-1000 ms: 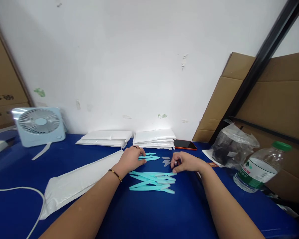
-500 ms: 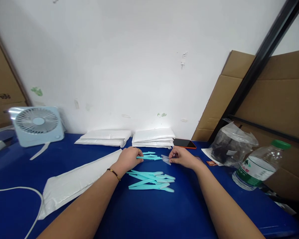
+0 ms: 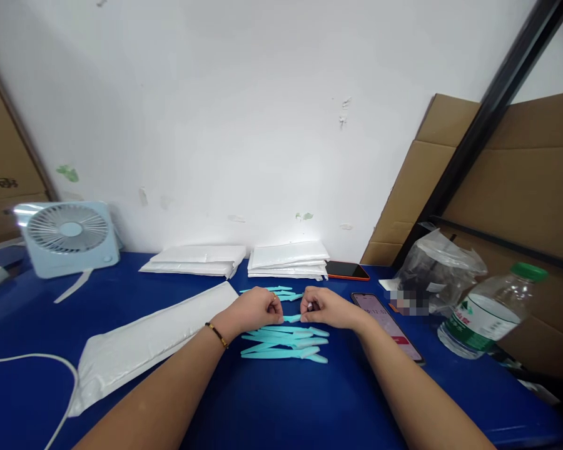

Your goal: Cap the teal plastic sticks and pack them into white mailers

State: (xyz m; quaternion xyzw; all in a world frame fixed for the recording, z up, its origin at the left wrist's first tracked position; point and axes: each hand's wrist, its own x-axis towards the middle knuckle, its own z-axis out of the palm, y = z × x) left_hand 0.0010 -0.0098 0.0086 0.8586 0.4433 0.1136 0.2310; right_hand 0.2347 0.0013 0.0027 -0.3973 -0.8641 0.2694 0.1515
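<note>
Between my hands is a small turquoise stick (image 3: 291, 319), lying just above a pile of similar sticks. My left hand (image 3: 261, 310) pinches its left end. My right hand (image 3: 322, 306) has its fingertips closed at the stick's right end. The turquoise pile (image 3: 284, 344), with pale caps on its right ends, lies on the blue table (image 3: 281, 400) nearer to me. A few more turquoise sticks (image 3: 284, 292) lie behind my hands, partly hidden by them.
A long white padded envelope (image 3: 145, 340) lies left. Stacked envelopes (image 3: 288, 259) and an orange-edged phone (image 3: 347, 270) stand by the wall. A lit phone (image 3: 387, 325), a water bottle (image 3: 488, 315) and a bagged cup (image 3: 434, 272) are right; a fan (image 3: 72, 237) is far left.
Both hands have moved nearer to me, towards the turquoise pile, and closer together. The clear caps beside my right hand no longer show. The phone under my right forearm is now uncovered and lit.
</note>
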